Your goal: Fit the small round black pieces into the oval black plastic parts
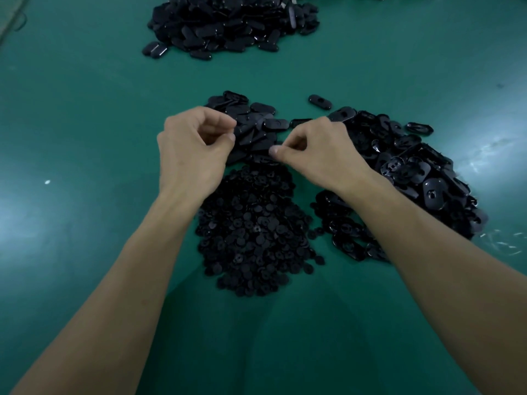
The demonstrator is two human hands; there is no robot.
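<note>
Green tabletop [85,109], four black heaps on it. Far heap of oval parts [228,21] lies well beyond both hands, out of play. Right heap of oval parts [413,178], open cut-out sides up, sits outboard of the right hand and runs under that forearm. Heap of small round pieces [251,229] lies just on the wrist side of both hands, between the two forearms. Middle heap of oval parts [253,126] is right at the fingertips, touching or nearly so, about equally near each hand. Left hand [191,149]: fingers curled, thumb and forefinger close together at the heap's edge; can't tell if it pinches an oval or nothing. Right hand [322,149]: thumb pressed to forefinger, tips pointing toward the left hand; likely a round piece in there, but too small and dark to tell. Top oval [275,124] lies just beyond the gap between the two hands, long axis running hand to hand. Lone oval part [319,101] sits apart, beyond the right hand. Judgement: next step hinges on bringing the two pinches together over that gap.
</note>
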